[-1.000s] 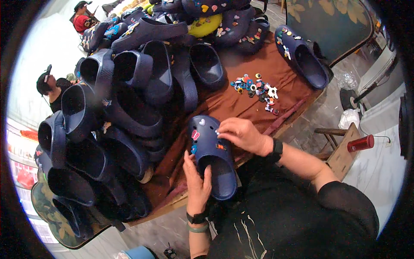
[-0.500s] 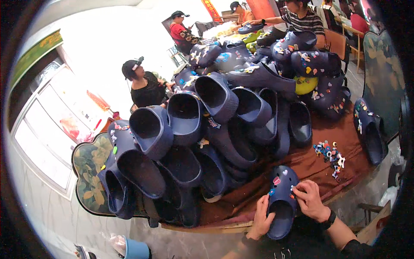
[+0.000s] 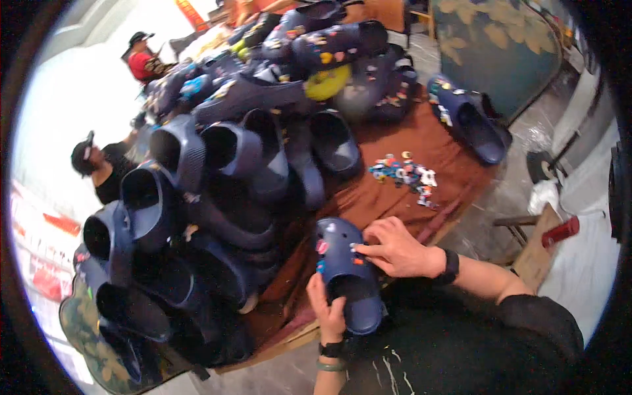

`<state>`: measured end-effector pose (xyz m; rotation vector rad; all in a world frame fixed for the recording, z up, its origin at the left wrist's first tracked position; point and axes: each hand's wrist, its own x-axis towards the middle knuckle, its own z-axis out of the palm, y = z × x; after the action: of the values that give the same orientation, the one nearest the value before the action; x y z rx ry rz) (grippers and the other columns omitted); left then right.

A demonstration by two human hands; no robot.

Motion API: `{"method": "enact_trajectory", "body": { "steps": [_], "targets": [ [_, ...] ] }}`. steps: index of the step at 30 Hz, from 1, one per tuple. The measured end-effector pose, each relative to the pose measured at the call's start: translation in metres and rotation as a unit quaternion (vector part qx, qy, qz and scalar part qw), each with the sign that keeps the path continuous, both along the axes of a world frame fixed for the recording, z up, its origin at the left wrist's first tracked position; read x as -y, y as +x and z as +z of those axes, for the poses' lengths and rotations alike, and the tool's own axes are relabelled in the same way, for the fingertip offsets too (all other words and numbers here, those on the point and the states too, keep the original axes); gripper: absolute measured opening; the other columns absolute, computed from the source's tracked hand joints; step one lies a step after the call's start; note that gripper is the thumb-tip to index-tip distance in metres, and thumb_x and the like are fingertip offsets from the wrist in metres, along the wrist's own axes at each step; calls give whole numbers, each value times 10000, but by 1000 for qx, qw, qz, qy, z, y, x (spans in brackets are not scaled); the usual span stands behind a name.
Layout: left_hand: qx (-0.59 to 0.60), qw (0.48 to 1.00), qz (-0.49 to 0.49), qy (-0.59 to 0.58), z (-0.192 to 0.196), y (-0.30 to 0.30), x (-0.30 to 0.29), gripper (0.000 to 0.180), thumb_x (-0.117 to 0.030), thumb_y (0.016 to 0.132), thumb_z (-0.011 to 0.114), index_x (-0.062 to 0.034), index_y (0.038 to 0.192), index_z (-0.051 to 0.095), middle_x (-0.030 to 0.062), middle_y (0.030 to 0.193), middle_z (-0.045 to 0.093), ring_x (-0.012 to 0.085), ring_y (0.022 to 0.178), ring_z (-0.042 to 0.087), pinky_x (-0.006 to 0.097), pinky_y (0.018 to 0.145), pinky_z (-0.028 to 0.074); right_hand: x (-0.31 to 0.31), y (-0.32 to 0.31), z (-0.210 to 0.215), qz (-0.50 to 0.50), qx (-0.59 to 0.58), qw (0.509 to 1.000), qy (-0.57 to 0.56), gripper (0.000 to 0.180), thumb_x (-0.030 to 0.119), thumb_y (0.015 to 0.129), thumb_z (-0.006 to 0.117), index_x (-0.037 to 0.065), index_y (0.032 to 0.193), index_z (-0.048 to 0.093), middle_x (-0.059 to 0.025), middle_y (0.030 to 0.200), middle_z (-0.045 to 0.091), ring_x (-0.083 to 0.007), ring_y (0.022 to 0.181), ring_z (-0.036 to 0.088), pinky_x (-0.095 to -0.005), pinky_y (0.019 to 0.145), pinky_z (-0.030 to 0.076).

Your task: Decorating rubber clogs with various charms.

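Item in hand: navy clog (image 3: 345, 276), lower centre of the frame, toe pointing up-frame, resting at the near edge of the brown cloth (image 3: 454, 164).
Left hand (image 3: 327, 315): fingers wrapped around the clog's heel side, gripping it from below.
Right hand (image 3: 395, 249): lying across the clog's upper, fingertips narrowed and pressing on a small charm there.
Loose charms (image 3: 405, 172): a small multicoloured scatter on the cloth, right of centre, well apart from the hands.
Stock: large heap of navy clogs (image 3: 217, 178) filling the left and upper centre.
Single clog (image 3: 471, 125): upper right, at the cloth's far edge.
Bystanders: two people in caps (image 3: 99, 168), upper left.
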<state>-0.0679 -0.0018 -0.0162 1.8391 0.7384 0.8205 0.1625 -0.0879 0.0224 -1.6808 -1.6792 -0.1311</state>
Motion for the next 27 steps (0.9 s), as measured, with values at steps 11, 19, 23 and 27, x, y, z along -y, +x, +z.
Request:
{"method": "enact_trajectory", "body": {
  "steps": [11,19,23,27],
  "targets": [
    [-9,1000,-13,-13,-1,0,8,706,-87,756,543,38,1435,394,209,1436,390,349,1350,370,395,1143,246,-13,153,-30,-167,117,968,-144,104,85,797,641,153,855,695,-71,876,629,-302,828,590,-427,728,397],
    [-78,997,-22,0,18,7,17,686,-42,825,471,45,1477,278,231,1468,310,379,1383,305,416,1167,214,-44,156,-38,-137,104,969,-175,280,111,783,684,165,1058,683,-71,1024,584,-276,1005,551,-425,810,379],
    [-119,991,-42,43,18,15,25,700,-52,870,498,47,1493,194,259,1467,275,396,1380,292,425,1161,225,-46,154,-44,-174,138,962,-156,313,147,783,685,114,1093,655,-79,1053,590,-280,996,556,-422,790,396],
    [-113,993,-30,34,14,14,20,663,-162,934,528,64,1478,225,259,1459,296,403,1367,312,432,1146,246,-44,153,-56,-179,295,927,-147,270,141,818,610,81,1081,627,-82,1050,588,-261,969,557,-404,756,417]
  ]
}}
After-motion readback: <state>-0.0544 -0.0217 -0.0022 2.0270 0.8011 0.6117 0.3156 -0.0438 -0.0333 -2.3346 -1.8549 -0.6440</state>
